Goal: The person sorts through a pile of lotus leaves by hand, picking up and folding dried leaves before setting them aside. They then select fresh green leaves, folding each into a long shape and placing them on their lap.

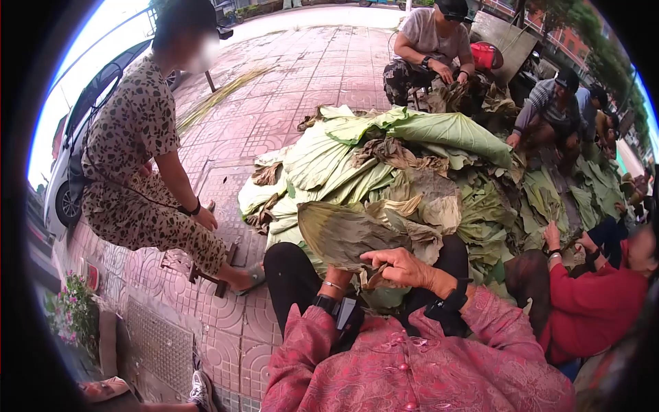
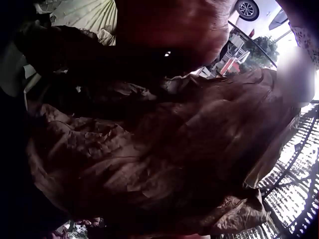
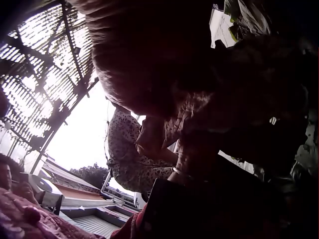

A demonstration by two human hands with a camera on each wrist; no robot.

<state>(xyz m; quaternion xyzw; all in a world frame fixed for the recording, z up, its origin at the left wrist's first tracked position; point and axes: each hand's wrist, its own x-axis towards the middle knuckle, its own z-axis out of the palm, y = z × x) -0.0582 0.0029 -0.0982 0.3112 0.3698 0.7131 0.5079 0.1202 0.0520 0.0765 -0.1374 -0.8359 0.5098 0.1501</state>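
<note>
A large dried lotus leaf (image 1: 343,232), grey-green and brown, spreads above my knees at the near edge of the leaf pile. My left hand (image 1: 338,277) holds it from beneath; the leaf hides most of those fingers. At the leaf's near right edge, my right hand (image 1: 410,269) grips the withered part, its index finger stretched left along it and the other fingers curled under. Crumpled brown leaf (image 2: 164,144) fills much of the left wrist view below the hand. The right wrist view is very dark around the hands.
A big pile of green and brown lotus leaves (image 1: 405,158) rises just ahead. A person in patterned clothes (image 1: 134,130) sits at left on a low wooden stool (image 1: 230,271). Other people (image 1: 439,44) handle leaves behind and right; one in red (image 1: 594,302) sits close beside me.
</note>
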